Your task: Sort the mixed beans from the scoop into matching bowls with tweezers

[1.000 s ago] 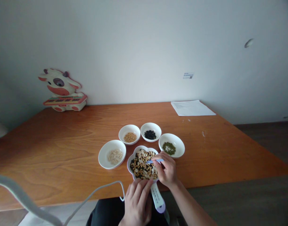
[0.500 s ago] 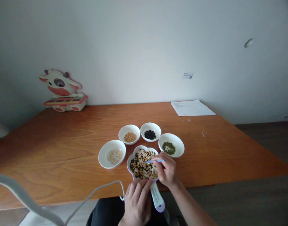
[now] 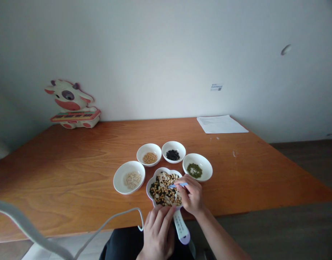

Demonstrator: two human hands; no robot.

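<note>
A flower-shaped white pan [image 3: 149, 187] with a pale green and lilac handle [image 3: 181, 226] holds mixed beans, dark and green grains and white seeds. My left hand [image 3: 158, 228] is at its near rim, fingers bent over the edge; the thumb is mostly hidden. My right hand [image 3: 192, 195] pinches light blue tweezers [image 3: 179, 185] whose tips reach into the mix. Around the far side stand white bowls: one of white seeds [image 3: 132, 180], one of yellow soybeans [image 3: 150, 157], one of black beans [image 3: 173, 155] and one of green mung beans [image 3: 194, 170].
A white cable [image 3: 115, 215] loops over the near table edge, left of my left hand. At the back left stands a toy cow with a keyboard [image 3: 73, 104]. White paper sheets [image 3: 221, 124] lie at the back right of the wooden table [image 3: 73, 169], against the wall.
The tweezers and my right hand have shifted very slightly, with the tips still in the mix. My left hand, the pan and the bowls stay where they were.
</note>
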